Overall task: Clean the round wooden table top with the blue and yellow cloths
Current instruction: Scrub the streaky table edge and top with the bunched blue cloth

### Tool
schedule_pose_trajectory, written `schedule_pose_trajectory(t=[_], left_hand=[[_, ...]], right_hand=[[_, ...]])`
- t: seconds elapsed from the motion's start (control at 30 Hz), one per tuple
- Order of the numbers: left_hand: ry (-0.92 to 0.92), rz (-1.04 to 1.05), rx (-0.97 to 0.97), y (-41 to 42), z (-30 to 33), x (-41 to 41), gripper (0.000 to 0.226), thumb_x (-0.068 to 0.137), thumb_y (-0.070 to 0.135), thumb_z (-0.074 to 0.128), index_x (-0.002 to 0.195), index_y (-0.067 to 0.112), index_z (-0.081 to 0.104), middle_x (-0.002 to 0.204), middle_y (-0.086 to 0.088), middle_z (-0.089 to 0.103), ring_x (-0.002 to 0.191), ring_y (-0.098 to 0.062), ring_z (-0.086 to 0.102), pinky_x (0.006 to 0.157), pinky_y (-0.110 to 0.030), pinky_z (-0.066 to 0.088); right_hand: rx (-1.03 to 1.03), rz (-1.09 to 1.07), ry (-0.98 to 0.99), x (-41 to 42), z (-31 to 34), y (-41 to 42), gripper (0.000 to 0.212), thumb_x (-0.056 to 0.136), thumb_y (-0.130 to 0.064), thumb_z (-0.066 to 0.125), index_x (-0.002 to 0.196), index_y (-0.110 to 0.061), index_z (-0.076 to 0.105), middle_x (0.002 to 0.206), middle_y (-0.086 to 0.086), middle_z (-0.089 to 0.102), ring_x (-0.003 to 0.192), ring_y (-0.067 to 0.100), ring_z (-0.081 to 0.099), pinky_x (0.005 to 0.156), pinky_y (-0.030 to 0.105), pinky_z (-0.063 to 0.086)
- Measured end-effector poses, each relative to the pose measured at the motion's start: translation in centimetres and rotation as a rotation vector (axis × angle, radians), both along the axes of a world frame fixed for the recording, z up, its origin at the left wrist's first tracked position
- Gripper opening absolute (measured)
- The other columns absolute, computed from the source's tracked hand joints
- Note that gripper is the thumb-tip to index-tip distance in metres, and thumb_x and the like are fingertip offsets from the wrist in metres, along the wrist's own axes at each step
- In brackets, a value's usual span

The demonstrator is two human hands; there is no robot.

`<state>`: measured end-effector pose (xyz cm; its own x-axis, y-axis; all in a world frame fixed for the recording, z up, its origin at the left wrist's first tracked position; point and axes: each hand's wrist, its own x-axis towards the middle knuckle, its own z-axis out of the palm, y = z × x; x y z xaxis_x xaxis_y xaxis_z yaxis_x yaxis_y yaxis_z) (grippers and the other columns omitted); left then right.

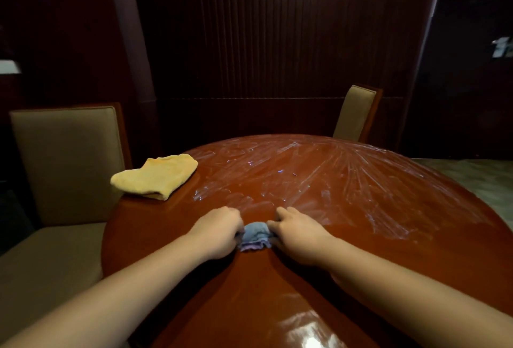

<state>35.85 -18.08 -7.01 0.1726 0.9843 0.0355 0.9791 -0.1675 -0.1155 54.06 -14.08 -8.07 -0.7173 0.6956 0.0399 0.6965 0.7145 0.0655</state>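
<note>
The round wooden table (319, 272) is glossy reddish-brown, with wet streaks across its far half. A small bunched blue cloth (256, 236) lies near the middle of the table. My left hand (219, 232) grips its left end and my right hand (298, 232) grips its right end, fingers curled under. Most of the cloth is hidden inside both hands. The folded yellow cloth (155, 175) lies on the table's left edge, apart from both hands.
A padded tan chair (66, 164) stands close against the table's left side. A second chair (356, 113) stands behind the far edge. Dark wood panelling (277, 42) fills the wall behind. Pale floor (477, 178) shows at the right.
</note>
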Motion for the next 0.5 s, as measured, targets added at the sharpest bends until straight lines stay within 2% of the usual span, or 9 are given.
schedule_pose_trajectory(t=[0.1, 0.2, 0.3, 0.37, 0.5], left_hand=[[-0.006, 0.097, 0.052, 1.7, -0.3, -0.1, 0.015, 0.089, 0.011, 0.053, 0.096, 0.008, 0.066, 0.102, -0.009, 0.055, 0.097, -0.03, 0.056, 0.077, -0.038, 0.047], [0.011, 0.215, 0.1, 3.1, 0.1, 0.6, 0.021, 0.091, 0.006, 0.049, 0.107, 0.003, 0.062, 0.111, -0.012, 0.057, 0.107, -0.032, 0.056, 0.084, -0.039, 0.047], [0.025, 0.245, 0.092, 3.2, 0.6, 1.0, 0.023, 0.091, 0.004, 0.048, 0.11, 0.001, 0.059, 0.118, -0.015, 0.057, 0.113, -0.033, 0.054, 0.089, -0.039, 0.046], [0.001, 0.235, 0.054, 2.6, 0.9, 0.8, 0.021, 0.089, 0.005, 0.05, 0.104, 0.003, 0.063, 0.113, -0.016, 0.061, 0.106, -0.034, 0.058, 0.084, -0.04, 0.048], [-0.002, 0.139, -0.091, 1.5, 1.7, 0.4, 0.012, 0.083, 0.008, 0.057, 0.088, 0.005, 0.067, 0.086, -0.017, 0.063, 0.082, -0.035, 0.06, 0.066, -0.036, 0.048]], right_hand=[[0.02, -0.06, 0.029, -1.9, 0.3, 2.0, 0.029, 0.098, -0.031, 0.044, 0.118, -0.012, 0.053, 0.119, 0.013, 0.044, 0.112, 0.031, 0.042, 0.084, 0.037, 0.04], [0.037, -0.151, 0.04, -4.2, -0.2, 4.2, 0.033, 0.099, -0.023, 0.041, 0.128, -0.012, 0.05, 0.127, 0.013, 0.041, 0.118, 0.032, 0.04, 0.089, 0.037, 0.04], [0.024, -0.173, 0.035, -4.8, -0.2, 4.7, 0.035, 0.099, -0.02, 0.041, 0.132, -0.012, 0.048, 0.131, 0.013, 0.038, 0.121, 0.032, 0.038, 0.093, 0.039, 0.04], [0.004, -0.153, 0.031, -4.2, 0.0, 4.0, 0.033, 0.098, -0.023, 0.044, 0.129, -0.013, 0.051, 0.13, 0.013, 0.039, 0.12, 0.032, 0.038, 0.094, 0.039, 0.039], [-0.022, -0.062, 0.009, -2.6, 0.2, 1.8, 0.028, 0.098, -0.025, 0.044, 0.12, -0.012, 0.055, 0.124, 0.015, 0.043, 0.116, 0.033, 0.04, 0.093, 0.039, 0.04]])
